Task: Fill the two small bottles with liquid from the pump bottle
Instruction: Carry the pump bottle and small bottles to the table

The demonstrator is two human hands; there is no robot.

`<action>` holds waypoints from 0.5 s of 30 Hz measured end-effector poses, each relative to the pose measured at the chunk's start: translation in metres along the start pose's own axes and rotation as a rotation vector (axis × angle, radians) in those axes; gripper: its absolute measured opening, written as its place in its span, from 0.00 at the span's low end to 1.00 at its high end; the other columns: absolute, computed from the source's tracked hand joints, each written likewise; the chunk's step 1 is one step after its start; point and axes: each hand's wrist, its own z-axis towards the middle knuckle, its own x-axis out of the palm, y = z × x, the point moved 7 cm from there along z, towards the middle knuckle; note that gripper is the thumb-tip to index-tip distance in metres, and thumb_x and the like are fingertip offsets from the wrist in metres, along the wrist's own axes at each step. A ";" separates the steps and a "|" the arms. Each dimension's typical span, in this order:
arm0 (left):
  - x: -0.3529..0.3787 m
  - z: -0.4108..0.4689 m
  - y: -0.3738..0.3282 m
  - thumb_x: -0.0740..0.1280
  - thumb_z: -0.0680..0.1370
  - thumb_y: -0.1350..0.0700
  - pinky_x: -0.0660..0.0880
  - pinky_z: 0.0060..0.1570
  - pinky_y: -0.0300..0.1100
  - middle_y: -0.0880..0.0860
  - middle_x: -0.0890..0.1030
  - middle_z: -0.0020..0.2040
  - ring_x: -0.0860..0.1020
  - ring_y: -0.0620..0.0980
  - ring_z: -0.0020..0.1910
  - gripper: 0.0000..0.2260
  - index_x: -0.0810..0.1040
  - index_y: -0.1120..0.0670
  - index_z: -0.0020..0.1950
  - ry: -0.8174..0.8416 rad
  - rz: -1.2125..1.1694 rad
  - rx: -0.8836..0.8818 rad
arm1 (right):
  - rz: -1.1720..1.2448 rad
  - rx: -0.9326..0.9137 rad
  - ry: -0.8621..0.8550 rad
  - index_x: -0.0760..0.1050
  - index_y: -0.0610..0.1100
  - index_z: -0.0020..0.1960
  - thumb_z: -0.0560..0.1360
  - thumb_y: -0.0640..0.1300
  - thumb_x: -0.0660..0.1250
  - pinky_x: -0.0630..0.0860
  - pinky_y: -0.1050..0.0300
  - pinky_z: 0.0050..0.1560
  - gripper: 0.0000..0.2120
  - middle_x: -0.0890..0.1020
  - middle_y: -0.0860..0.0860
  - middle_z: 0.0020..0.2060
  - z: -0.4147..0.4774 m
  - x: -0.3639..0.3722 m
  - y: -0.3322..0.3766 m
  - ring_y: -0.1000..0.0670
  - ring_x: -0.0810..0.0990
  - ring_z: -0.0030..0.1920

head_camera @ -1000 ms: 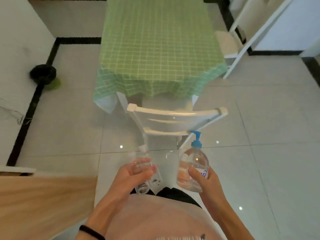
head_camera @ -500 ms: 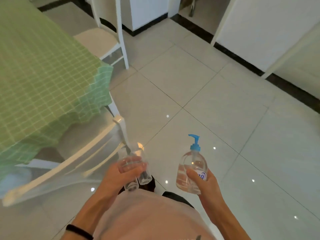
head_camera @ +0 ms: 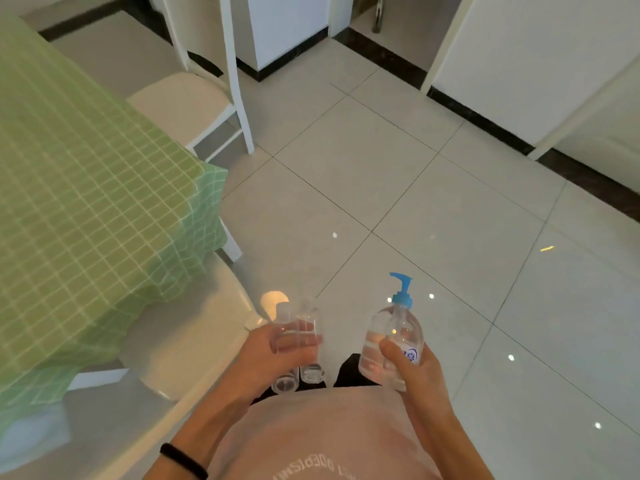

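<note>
- Head view, step: this looks like the carrying stage. Both hands are loaded and held in front of the body, above the floor, and no filling has begun.
- Left hand (head_camera: 273, 355): the fingers are curled across the middles of the two small bottles (head_camera: 298, 327), gripping them side by side and touching. Both look empty.
- Their long axes run roughly parallel. The near ends stick out below the fingers toward the body, and the far ends rise above the fingers, pointing away. Whether they are capped, I cannot tell.
- Right hand (head_camera: 412, 372): the thumb and fingers are wrapped round the lower body of the pump bottle (head_camera: 393, 341), which is partly full.
- It stands nearly upright, with the blue pump (head_camera: 401, 289) above the fingers and its spout turned toward the left hand.
- Next, by my judgement: set the bottles down on the table (head_camera: 86, 202), to the left of the left fingers. That frees a hand to open a small bottle.
</note>
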 end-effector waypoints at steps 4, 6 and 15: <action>-0.001 0.026 -0.027 0.79 0.66 0.51 0.77 0.66 0.53 0.49 0.88 0.56 0.85 0.49 0.59 0.23 0.83 0.49 0.61 -0.029 0.018 -0.016 | -0.017 -0.007 -0.014 0.80 0.55 0.67 0.63 0.61 0.79 0.84 0.64 0.43 0.33 0.89 0.49 0.53 0.024 0.009 0.035 0.50 0.90 0.51; 0.000 0.046 -0.035 0.79 0.67 0.52 0.77 0.67 0.54 0.50 0.88 0.56 0.85 0.49 0.60 0.23 0.83 0.49 0.61 -0.033 0.012 -0.043 | -0.035 0.005 -0.019 0.79 0.56 0.66 0.61 0.62 0.79 0.83 0.66 0.40 0.35 0.89 0.53 0.51 0.043 0.009 0.049 0.53 0.89 0.50; 0.022 0.155 -0.092 0.78 0.74 0.60 0.78 0.63 0.48 0.53 0.88 0.55 0.85 0.51 0.60 0.18 0.82 0.54 0.62 -0.113 -0.067 -0.115 | -0.102 0.008 -0.009 0.79 0.58 0.64 0.54 0.61 0.81 0.82 0.65 0.37 0.39 0.89 0.56 0.48 0.167 -0.029 0.131 0.56 0.88 0.46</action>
